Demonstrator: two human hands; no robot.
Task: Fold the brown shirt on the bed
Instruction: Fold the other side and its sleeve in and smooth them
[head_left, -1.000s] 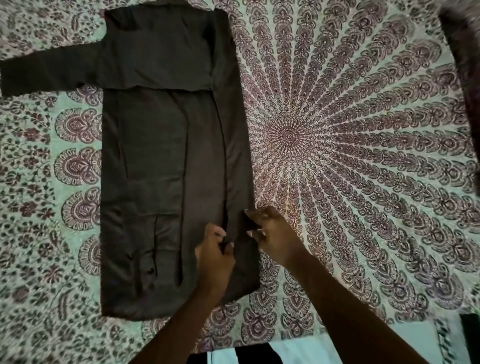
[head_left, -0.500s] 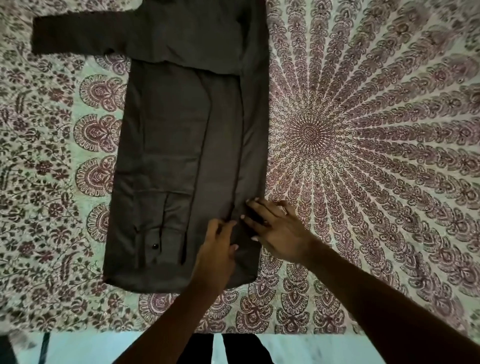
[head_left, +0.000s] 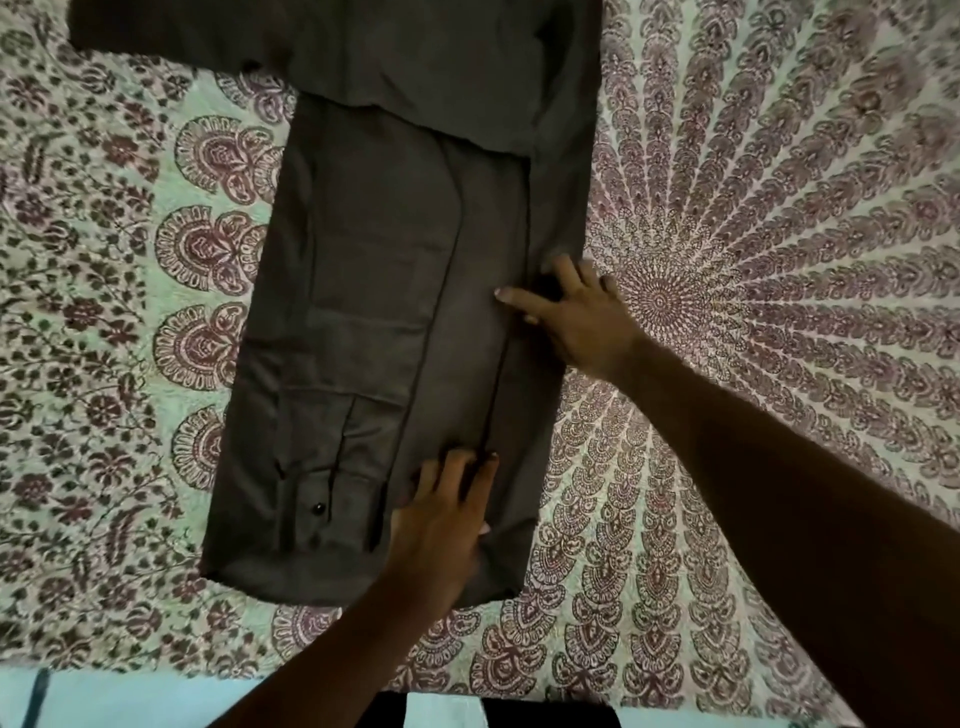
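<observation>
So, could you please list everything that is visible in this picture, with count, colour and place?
brown shirt: one, dark brown, lying flat on the bed, centre-left; right side folded inward, one sleeve stretched out to the upper left.
button: one, black, on the cuff near the shirt's lower left.
bedsheet: one, pale green with maroon mandala print, covering the bed under the shirt.
floor strip: one, light blue, along the bottom edge.
left hand: one, flat on the shirt's lower right part, fingers spread.
right hand: one, flat on the shirt's right folded edge, higher up than the left.
</observation>
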